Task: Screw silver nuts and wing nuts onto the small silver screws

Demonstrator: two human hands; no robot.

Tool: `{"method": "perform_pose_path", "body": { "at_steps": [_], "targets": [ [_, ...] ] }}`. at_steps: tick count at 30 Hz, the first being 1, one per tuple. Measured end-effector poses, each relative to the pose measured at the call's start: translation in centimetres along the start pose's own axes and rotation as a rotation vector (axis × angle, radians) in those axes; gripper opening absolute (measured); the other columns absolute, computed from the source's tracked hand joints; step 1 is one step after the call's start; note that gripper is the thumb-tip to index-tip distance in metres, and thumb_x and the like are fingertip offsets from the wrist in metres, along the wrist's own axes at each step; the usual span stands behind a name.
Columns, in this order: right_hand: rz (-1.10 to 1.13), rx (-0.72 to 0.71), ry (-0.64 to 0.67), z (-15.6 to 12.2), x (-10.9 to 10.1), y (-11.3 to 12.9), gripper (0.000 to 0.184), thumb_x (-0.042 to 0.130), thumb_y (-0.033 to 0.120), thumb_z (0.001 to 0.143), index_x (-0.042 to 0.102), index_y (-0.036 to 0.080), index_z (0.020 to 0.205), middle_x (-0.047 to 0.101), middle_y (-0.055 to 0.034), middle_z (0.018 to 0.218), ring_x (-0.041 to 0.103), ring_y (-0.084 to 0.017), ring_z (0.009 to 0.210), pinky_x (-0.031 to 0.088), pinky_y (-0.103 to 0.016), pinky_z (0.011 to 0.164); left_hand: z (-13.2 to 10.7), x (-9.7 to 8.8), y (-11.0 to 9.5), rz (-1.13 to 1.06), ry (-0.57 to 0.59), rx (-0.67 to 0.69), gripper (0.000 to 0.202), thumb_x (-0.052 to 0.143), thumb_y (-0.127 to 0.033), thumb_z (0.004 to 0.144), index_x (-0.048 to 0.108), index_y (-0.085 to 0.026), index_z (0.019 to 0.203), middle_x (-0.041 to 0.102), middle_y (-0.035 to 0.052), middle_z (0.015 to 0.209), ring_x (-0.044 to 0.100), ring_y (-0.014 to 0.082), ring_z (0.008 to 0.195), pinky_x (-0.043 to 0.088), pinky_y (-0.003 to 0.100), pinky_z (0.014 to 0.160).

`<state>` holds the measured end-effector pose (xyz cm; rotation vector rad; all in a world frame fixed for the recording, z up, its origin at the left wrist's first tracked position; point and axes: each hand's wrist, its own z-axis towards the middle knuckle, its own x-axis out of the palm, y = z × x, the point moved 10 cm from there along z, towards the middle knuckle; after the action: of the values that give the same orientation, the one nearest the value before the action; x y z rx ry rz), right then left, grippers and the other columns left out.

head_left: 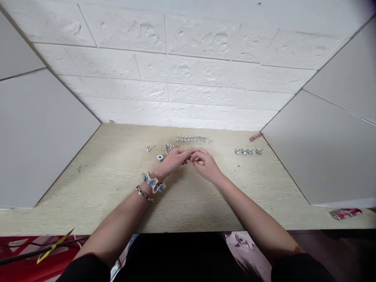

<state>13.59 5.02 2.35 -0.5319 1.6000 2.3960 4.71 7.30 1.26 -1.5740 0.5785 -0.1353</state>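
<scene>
My left hand [174, 159], with a scrunchie [153, 182] and a bracelet [144, 194] at its wrist, meets my right hand [206, 164] over the middle of the table. Both have their fingers pinched together around something small, mostly hidden by the fingertips. Close to my left hand lie a round metal piece with a dark centre [160, 158] and a few small metal fittings [167, 147], partly covered by the hand. Beyond the hands runs a row of several silver bolts [190, 139], with a single bolt [210, 142] just right of it.
Another bolt [148, 149] lies off to the left. Several wing-shaped metal pieces [244, 152] sit in a row at the right. Red batteries lie by the right panel, one at the back [255, 136] and one at the front [346, 214]. White panels and a brick-patterned wall [182, 94] enclose the wooden table [96, 188].
</scene>
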Motion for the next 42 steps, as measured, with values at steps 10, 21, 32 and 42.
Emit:
{"method": "perform_pose_path", "body": {
  "at_steps": [10,21,32,42],
  "targets": [
    [0.179,0.234,-0.055,0.3,-0.7,-2.7,0.021,0.043,0.034,0.079,0.054,0.019,0.070,0.058,-0.0025,0.079,0.053,-0.014,0.077,0.042,-0.027,0.069,-0.2,-2.2,-1.6,0.123,-0.161,0.122,0.029,0.045,-0.035,0.078,0.064,-0.014,0.068,0.051,-0.0021,0.055,0.049,0.0125,0.060,0.037,0.024,0.060],
    [0.303,0.515,0.176,-0.7,2.3,-5.3,0.067,0.036,0.079,0.068,0.051,0.016,0.048,0.045,-0.0005,0.041,0.044,-0.009,0.041,0.038,-0.025,0.046,-2.9,2.8,-5.5,0.638,0.082,0.571,0.030,0.042,-0.021,0.083,0.068,-0.017,0.068,0.065,0.0045,0.082,0.057,0.0153,0.079,0.041,0.028,0.077],
    [0.319,0.304,0.062,0.1,1.2,-3.6,0.047,0.047,0.063,0.076,0.054,0.017,0.069,0.050,0.0019,0.056,0.049,-0.011,0.055,0.040,-0.026,0.057,-1.6,0.5,-3.9,0.508,-0.088,0.459,0.034,0.040,-0.028,0.085,0.053,-0.015,0.056,0.049,-0.0010,0.059,0.046,0.0111,0.060,0.035,0.025,0.061],
    [0.331,0.203,-0.003,0.2,0.6,-2.1,0.027,0.058,0.046,0.075,0.056,0.019,0.082,0.060,-0.0003,0.075,0.056,-0.013,0.070,0.044,-0.029,0.071,-0.5,-0.6,-1.8,0.275,-0.114,0.195,0.031,0.042,-0.032,0.079,0.044,-0.016,0.053,0.035,-0.0039,0.052,0.035,0.0103,0.054,0.025,0.025,0.052]
  ]
}}
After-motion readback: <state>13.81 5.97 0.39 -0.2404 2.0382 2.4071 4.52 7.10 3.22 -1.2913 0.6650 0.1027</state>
